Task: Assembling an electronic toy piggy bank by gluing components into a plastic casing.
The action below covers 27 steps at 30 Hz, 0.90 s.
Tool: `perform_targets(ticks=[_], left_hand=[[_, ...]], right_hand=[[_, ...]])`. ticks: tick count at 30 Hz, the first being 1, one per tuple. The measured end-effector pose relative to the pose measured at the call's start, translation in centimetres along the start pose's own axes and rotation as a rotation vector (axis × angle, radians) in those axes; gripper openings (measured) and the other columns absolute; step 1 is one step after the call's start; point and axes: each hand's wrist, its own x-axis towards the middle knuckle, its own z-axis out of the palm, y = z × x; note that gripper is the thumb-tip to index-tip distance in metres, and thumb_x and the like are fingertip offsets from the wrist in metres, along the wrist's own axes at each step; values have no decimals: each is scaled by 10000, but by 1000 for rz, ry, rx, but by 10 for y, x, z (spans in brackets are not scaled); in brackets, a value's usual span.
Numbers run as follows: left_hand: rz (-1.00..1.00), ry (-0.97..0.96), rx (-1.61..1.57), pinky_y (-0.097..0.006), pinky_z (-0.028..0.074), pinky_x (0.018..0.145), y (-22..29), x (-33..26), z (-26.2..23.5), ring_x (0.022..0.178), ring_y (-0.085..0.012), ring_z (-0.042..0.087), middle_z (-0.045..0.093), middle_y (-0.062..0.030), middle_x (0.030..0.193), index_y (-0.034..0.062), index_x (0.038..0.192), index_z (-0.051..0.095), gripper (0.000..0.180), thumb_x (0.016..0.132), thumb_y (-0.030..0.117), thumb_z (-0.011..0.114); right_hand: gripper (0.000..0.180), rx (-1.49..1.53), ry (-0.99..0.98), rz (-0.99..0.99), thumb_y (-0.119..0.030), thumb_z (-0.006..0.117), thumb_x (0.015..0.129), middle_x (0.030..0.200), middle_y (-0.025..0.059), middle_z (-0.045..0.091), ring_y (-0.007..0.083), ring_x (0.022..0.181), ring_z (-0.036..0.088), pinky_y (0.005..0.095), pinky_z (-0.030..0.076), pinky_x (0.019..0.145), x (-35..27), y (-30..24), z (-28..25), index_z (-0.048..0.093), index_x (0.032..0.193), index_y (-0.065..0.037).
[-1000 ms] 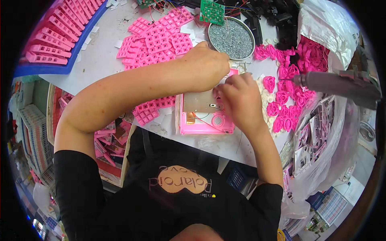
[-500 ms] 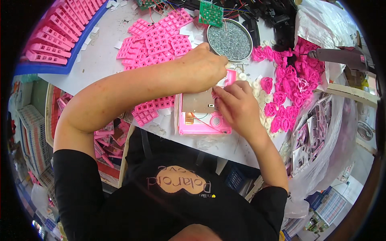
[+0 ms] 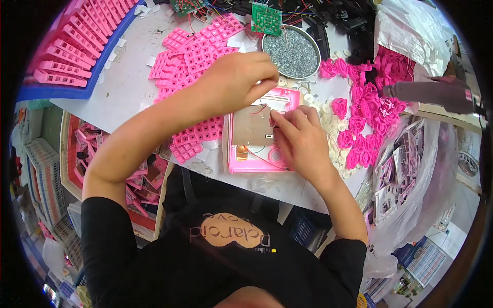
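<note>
A pink plastic case (image 3: 262, 167) lies on the table in front of me, with a brown circuit board (image 3: 250, 128) and thin wires inside it. My right hand (image 3: 304, 138) rests over the case's right side, thumb and forefinger pinched at the board's edge on something small and partly hidden. Above the far part of the case hovers my left hand (image 3: 246, 77), its fingers pinched together. Whatever is in that pinch is too small to make out. Just beyond it stands a round tray (image 3: 292, 54) full of small metal screws, with a green circuit board (image 3: 266, 19) at its rim.
Pink button sheets (image 3: 200, 56) are heaped on the left. White round pieces (image 3: 336, 138) and pink ring parts (image 3: 367, 102) cover the right. A dark power screwdriver (image 3: 431, 96) hangs beyond them. A blue crate (image 3: 84, 92) of pink parts stands far left.
My left hand has moved left and a little away from the right hand, uncovering more of the circuit board. The right hand stays nearly still. The power screwdriver has shifted slightly.
</note>
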Motion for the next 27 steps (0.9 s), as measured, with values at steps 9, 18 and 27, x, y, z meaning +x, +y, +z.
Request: perform_targets(ticks=[9, 18, 27], left_hand=[[-403, -103, 456, -447, 377, 872, 10, -15, -3, 897, -248, 628, 666, -54, 902, 105, 860, 710, 205, 863, 308, 737], [-191, 126, 117, -408, 356, 897, 14, -29, 7, 933, -202, 616, 687, -16, 936, 120, 924, 729, 111, 837, 184, 755], [-127, 119, 94, -385, 345, 845, 20, -39, 9, 764, -180, 607, 674, -2, 805, 100, 903, 708, 68, 853, 130, 743]], right_hand=[[396, -196, -43, -59, -65, 750, 767, 980, 103, 638, 304, 980, 610, 394, 553, 764, -5, -13, -6, 713, 1160, -41], [245, 253, 223, 79, -8, 693, 817, 920, 132, 678, 307, 866, 649, 391, 544, 726, 35, 6, -15, 707, 1062, -15], [189, 700, 152, 353, -57, 699, 901, 914, 115, 676, 186, 720, 650, 301, 511, 607, 34, 0, 5, 712, 1077, 9]])
